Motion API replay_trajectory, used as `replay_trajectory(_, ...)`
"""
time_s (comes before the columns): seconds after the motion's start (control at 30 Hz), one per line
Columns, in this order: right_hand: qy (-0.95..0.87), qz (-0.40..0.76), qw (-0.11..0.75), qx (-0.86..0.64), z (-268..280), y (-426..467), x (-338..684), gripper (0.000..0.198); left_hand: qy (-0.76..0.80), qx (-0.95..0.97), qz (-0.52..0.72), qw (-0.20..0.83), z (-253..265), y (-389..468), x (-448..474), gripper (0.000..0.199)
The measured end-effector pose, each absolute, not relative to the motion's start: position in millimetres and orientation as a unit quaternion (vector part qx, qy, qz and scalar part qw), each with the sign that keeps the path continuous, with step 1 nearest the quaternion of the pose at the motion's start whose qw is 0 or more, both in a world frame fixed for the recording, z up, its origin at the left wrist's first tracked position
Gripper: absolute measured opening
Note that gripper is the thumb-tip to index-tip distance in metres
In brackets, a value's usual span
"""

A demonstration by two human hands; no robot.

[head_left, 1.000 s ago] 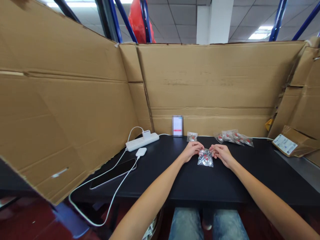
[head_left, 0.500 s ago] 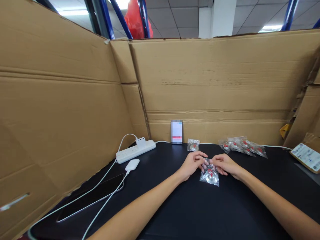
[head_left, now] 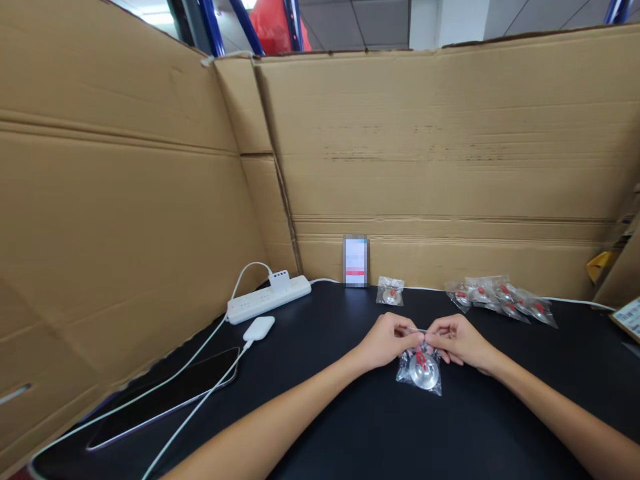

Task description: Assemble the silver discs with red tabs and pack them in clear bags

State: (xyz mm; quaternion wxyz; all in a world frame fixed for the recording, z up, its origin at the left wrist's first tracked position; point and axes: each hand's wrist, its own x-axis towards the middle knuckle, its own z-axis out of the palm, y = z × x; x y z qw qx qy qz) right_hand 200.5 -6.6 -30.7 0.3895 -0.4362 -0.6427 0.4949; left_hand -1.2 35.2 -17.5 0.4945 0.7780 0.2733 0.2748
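Held bag (head_left: 424, 375): clear plastic, containing 1 silver disc with a red part; lying near the front of the black tabletop (head_left: 480, 427), directly between both hands.
Left hand (head_left: 389, 340): gripping the bag's upper edge between thumb and fingers.
Right hand (head_left: 461, 341): gripping the same edge opposite, the 2 thumbs nearly meeting.
Obstruction: fingers are covering part of the bag's top.
Single bag (head_left: 391, 292): lying beyond the left hand, just beside the upright phone (head_left: 355, 261), which is leaning at the rear cardboard wall (head_left: 440, 160).
Bag group (head_left: 500, 299): overlapping beyond the right hand; exact count cannot be told.
Power strip (head_left: 270, 300): lying at rear left, carrying 1 white adapter (head_left: 280, 281).
White pad (head_left: 259, 329): lying in front of the strip.
Dark flat device (head_left: 170, 393): lying at left, 1 white cord crossing over it.
Labelled package (head_left: 629, 316): entering view at the right edge.
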Motion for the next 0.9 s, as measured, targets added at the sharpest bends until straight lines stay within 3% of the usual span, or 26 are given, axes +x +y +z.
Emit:
replay_trajectory(0.17, -0.678, 0.473, 0.375, -0.419, -32, -4, 203, 0.031, 0.279, 0.855, 0.259, 0.352, -9, 37, -9, 0.034)
replay_trajectory(0.6, -0.692, 0.488, 0.336, -0.411, -27, -2, 210, 0.032, 0.207, 0.921, 0.171, 0.282, 6, 40, -17, 0.038)
replay_trajectory(0.9, -0.67, 0.516, 0.356, -0.398, -32, 5, 216, 0.034, 0.196, 0.919, 0.114, 0.324, 9, 64, -27, 0.039)
